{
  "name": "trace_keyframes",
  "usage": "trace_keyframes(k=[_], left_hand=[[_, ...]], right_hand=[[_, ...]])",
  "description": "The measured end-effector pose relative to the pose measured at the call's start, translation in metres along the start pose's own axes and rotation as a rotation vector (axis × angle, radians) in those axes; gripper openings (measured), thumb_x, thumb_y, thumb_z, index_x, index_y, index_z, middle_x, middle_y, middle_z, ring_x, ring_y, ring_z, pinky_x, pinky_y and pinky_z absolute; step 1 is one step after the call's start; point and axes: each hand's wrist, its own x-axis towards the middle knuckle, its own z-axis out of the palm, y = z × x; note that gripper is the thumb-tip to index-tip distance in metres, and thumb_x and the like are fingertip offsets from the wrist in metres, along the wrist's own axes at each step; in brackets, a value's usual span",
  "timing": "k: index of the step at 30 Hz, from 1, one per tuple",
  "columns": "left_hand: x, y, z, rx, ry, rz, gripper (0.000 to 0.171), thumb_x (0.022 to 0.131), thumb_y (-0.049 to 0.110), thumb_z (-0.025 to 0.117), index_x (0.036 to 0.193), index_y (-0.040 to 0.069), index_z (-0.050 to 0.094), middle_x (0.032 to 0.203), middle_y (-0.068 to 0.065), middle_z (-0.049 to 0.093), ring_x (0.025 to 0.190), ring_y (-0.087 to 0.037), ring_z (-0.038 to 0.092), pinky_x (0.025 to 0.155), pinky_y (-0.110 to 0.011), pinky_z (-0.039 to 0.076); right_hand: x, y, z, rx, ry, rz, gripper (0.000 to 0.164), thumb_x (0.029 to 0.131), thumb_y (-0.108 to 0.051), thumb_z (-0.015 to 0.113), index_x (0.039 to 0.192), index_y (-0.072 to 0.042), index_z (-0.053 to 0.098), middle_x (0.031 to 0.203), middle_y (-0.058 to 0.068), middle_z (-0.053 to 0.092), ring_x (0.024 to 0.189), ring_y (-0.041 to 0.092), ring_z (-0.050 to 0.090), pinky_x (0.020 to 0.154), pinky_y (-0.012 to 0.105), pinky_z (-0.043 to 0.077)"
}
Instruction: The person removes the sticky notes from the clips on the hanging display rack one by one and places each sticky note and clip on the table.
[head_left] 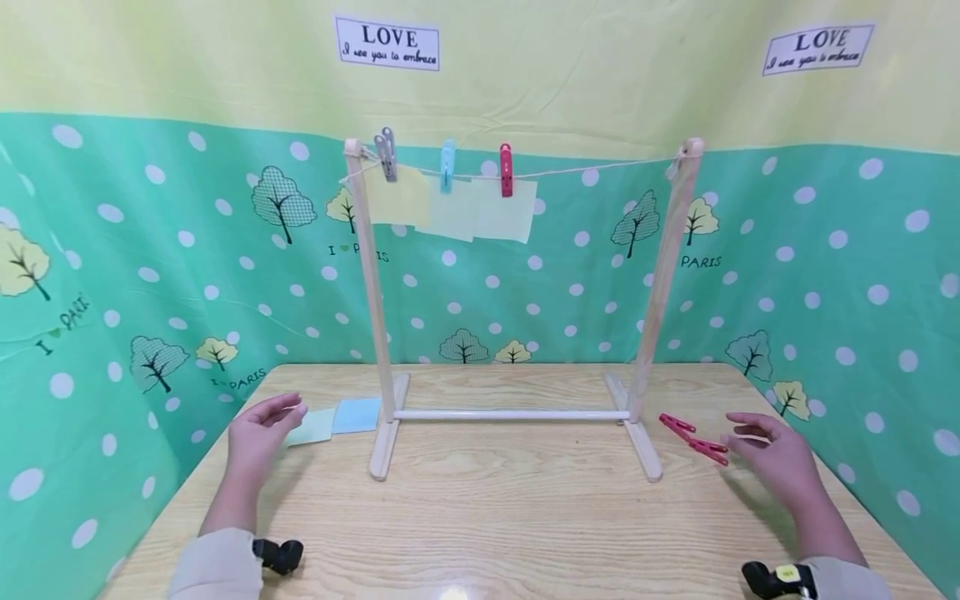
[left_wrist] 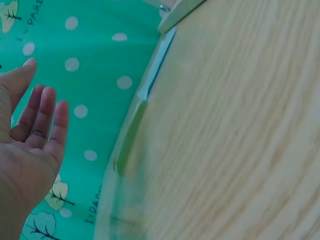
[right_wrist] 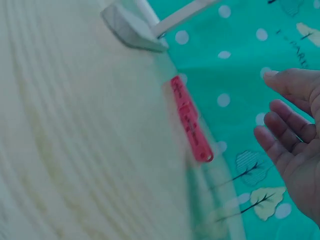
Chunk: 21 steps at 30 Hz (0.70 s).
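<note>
At eleven to twelve o'clock, head view: a cord (head_left: pixel 622 164) across a wooden rack (head_left: pixel 372 283), bearing three sheets in a row.
Item: yellow sheet (head_left: pixel 401 200), under a grey peg (head_left: pixel 386 157).
Item: first pale sheet (head_left: pixel 447 215), under a light-blue peg (head_left: pixel 447 171).
Item: second pale sheet (head_left: pixel 504 218), under a red peg (head_left: pixel 506 171).
Status, as judged: three sheets pegged; two sheets and two pegs apparently left.

At eight o'clock, flat on the table (head_left: pixel 510 517): one green sheet (head_left: pixel 315 426), one blue sheet (head_left: pixel 357 415), side by side. Left hand (head_left: pixel 258 433) near the green one; thumb and fingers apart, nothing held.

At four o'clock, on the table: two loose red pegs (head_left: pixel 707 450), roughly end to end. Right hand (head_left: pixel 776 462) just beside them; thumb and fingers apart, nothing held.

Writing: label (head_left: pixel 387 44) at eleven o'clock, "LOVE / I see you to embrace"; second label (head_left: pixel 819 50) at two, seemingly alike. Backdrop (head_left: pixel 525 333) print: "PARIS" at three; "I PARIS" near ten, part-covered by the rack. Brands: none legible; marks on the loose pegs blurred.
</note>
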Motion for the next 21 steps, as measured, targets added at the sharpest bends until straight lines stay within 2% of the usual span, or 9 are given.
trace_keyframes(k=[9,11,14,17,18,21], left_hand=[[-0.008,0.02,0.015,0.061,-0.067,0.081,0.05,0.087,0.033,0.075,0.13,0.01,0.061,0.12,0.002,0.064,0.097,0.002,0.061,0.083,-0.007,0.049],[-0.009,0.024,0.018,0.054,-0.08,0.105,0.049,0.087,0.032,0.075,0.129,0.009,0.062,0.118,0.003,0.065,0.097,0.002,0.061,0.083,-0.009,0.05],[-0.011,0.03,0.023,0.016,-0.102,0.138,0.046,0.087,0.028,0.075,0.126,0.006,0.063,0.111,0.009,0.067,0.095,0.0,0.062,0.083,-0.01,0.051],[-0.013,0.035,0.028,-0.011,-0.118,0.165,0.043,0.087,0.025,0.076,0.123,0.005,0.065,0.104,0.015,0.067,0.094,0.0,0.063,0.082,-0.011,0.051],[-0.014,0.037,0.029,-0.018,-0.124,0.175,0.042,0.087,0.024,0.076,0.122,0.004,0.065,0.103,0.016,0.068,0.093,-0.001,0.063,0.082,-0.011,0.052],[-0.017,0.043,0.033,-0.021,-0.138,0.205,0.042,0.088,0.022,0.075,0.122,0.001,0.064,0.103,0.015,0.068,0.093,-0.002,0.064,0.083,-0.014,0.053]], right_hand=[[-0.002,-0.025,-0.003,-0.012,0.054,-0.095,0.056,0.093,-0.038,0.067,0.134,-0.002,0.054,0.127,0.02,0.053,0.11,0.043,0.056,0.067,0.011,0.05],[-0.003,-0.03,-0.003,-0.014,0.064,-0.115,0.055,0.093,-0.038,0.068,0.133,-0.003,0.055,0.125,0.019,0.053,0.108,0.041,0.058,0.067,0.01,0.05],[-0.002,-0.036,-0.003,-0.002,0.078,-0.158,0.054,0.092,-0.034,0.069,0.133,-0.003,0.055,0.124,0.015,0.053,0.103,0.021,0.06,0.068,0.008,0.049],[-0.002,-0.041,-0.003,0.018,0.095,-0.207,0.053,0.092,-0.03,0.07,0.134,-0.002,0.053,0.122,0.009,0.054,0.097,0.002,0.055,0.072,0.005,0.048],[-0.002,-0.042,-0.003,0.026,0.099,-0.22,0.053,0.092,-0.028,0.071,0.134,-0.001,0.053,0.121,0.006,0.054,0.096,-0.001,0.053,0.074,0.004,0.047],[-0.002,-0.047,-0.002,0.041,0.103,-0.254,0.054,0.091,-0.026,0.072,0.134,0.0,0.052,0.119,0.002,0.054,0.097,0.0,0.052,0.076,0.002,0.046]])
